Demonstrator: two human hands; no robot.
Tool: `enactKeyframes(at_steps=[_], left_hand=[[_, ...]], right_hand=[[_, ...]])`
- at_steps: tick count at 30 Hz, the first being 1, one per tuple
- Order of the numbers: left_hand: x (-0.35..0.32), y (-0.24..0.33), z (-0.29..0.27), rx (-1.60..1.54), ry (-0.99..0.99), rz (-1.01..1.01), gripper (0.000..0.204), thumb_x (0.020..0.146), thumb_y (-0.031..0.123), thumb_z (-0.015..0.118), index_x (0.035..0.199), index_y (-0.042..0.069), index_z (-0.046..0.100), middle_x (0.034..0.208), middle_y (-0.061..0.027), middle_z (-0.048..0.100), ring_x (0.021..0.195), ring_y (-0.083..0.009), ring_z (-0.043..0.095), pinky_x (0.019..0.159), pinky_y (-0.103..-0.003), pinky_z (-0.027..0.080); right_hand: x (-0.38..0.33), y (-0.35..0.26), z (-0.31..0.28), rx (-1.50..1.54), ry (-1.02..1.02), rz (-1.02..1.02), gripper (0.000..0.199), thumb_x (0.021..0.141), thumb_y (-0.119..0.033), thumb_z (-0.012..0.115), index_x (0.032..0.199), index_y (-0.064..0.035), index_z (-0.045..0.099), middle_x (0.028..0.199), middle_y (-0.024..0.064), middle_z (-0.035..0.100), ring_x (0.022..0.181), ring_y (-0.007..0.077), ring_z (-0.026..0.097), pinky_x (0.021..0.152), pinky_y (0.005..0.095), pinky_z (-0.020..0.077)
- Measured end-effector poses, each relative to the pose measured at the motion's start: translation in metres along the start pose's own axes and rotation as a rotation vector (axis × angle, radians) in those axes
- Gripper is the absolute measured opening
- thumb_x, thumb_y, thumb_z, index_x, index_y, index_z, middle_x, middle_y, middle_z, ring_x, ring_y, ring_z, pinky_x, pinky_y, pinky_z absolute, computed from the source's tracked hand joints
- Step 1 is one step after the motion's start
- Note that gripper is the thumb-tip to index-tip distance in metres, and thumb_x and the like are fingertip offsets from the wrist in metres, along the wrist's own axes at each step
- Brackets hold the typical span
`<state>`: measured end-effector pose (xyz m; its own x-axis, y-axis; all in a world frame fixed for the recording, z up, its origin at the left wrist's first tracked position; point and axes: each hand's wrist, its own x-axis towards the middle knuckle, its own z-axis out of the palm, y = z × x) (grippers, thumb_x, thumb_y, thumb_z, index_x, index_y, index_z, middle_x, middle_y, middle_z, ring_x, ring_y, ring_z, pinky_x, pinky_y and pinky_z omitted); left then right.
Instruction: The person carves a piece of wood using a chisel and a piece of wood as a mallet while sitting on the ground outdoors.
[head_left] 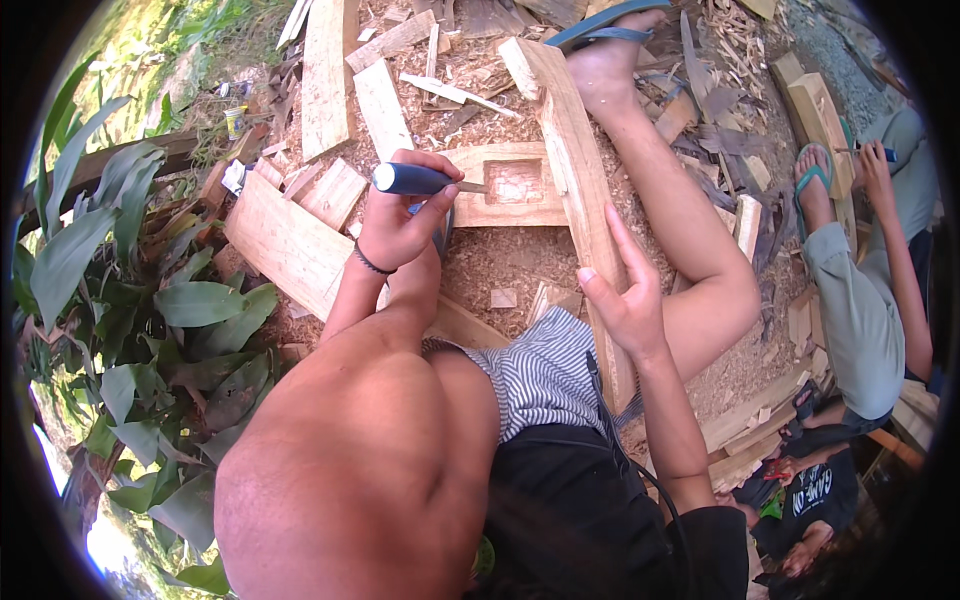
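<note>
My left hand, with a dark band at its wrist, is closed round a chisel with a blue handle and pale butt end. The blade points right, its tip at the left side of a squared recess cut into a pale wooden block. A long wooden beam crosses the block's right end and runs back toward my lap. My right hand lies along the beam's right side, fingers stretched and thumb apart, gripping no tool. Whether the chisel tip touches the wood, I cannot tell.
Wood shavings and offcuts cover the ground. My bare legs flank the work, with a sandalled foot beyond the beam. Broad-leaved plants grow at left. Other people sit at right, one with a hand on a blue-handled tool.
</note>
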<state>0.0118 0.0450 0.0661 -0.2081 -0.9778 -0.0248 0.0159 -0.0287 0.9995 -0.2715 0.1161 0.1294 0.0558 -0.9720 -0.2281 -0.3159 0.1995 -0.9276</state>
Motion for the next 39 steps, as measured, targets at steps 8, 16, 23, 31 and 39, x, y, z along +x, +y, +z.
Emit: enactKeyframes(at_steps=[8, 16, 23, 31, 39], left_hand=[[0.025, 0.022, 0.013, 0.334, -0.132, 0.138, 0.014, 0.085, 0.002, 0.072, 0.093, 0.004, 0.06, 0.09, -0.0078, 0.067, 0.079, -0.0217, 0.069, 0.072, -0.032, 0.055], [0.034, 0.011, 0.021, 0.441, -0.09, 0.328, 0.016, 0.082, 0.007, 0.073, 0.09, 0.005, 0.06, 0.089, -0.0118, 0.067, 0.089, -0.0283, 0.071, 0.074, -0.036, 0.055], [0.028, 0.0, 0.014, 0.428, -0.15, 0.114, 0.022, 0.082, 0.008, 0.075, 0.102, 0.005, 0.065, 0.096, -0.0117, 0.07, 0.089, -0.0277, 0.07, 0.079, -0.037, 0.055], [-0.004, -0.016, -0.005, -0.331, 0.193, -0.033, 0.026, 0.092, -0.009, 0.061, 0.11, 0.003, 0.047, 0.107, -0.0129, 0.064, 0.1, -0.0221, 0.067, 0.087, -0.035, 0.056], [-0.003, -0.013, -0.006, -0.259, 0.132, -0.041, 0.027, 0.092, -0.008, 0.062, 0.111, 0.003, 0.046, 0.108, -0.0133, 0.063, 0.103, -0.0216, 0.067, 0.088, -0.032, 0.056]], right_hand=[[0.012, -0.046, -0.007, 0.056, -0.015, -0.098, 0.076, 0.081, -0.012, 0.071, 0.147, 0.0095, 0.041, 0.143, 0.0294, 0.048, 0.133, 0.0313, 0.05, 0.111, 0.0368, 0.0384], [0.024, -0.099, -0.026, -0.52, -0.208, -0.584, 0.091, 0.08, -0.028, 0.075, 0.152, 0.0079, 0.032, 0.135, 0.0261, 0.053, 0.12, 0.0325, 0.06, 0.096, 0.0393, 0.0503], [0.03, -0.106, -0.019, -0.457, -0.109, -0.616, 0.081, 0.073, -0.023, 0.076, 0.145, 0.0023, 0.048, 0.122, 0.0249, 0.056, 0.102, 0.0341, 0.065, 0.082, 0.0398, 0.0545], [0.023, -0.057, -0.022, -0.041, -0.013, -0.171, 0.081, 0.083, -0.024, 0.068, 0.152, 0.0029, 0.035, 0.141, 0.023, 0.05, 0.12, 0.0283, 0.058, 0.103, 0.0365, 0.0466], [0.0, -0.035, -0.015, 0.241, 0.012, 0.064, 0.086, 0.086, -0.023, 0.065, 0.155, 0.0087, 0.023, 0.141, 0.017, 0.05, 0.09, 0.0124, 0.062, 0.078, 0.0268, 0.0543]])
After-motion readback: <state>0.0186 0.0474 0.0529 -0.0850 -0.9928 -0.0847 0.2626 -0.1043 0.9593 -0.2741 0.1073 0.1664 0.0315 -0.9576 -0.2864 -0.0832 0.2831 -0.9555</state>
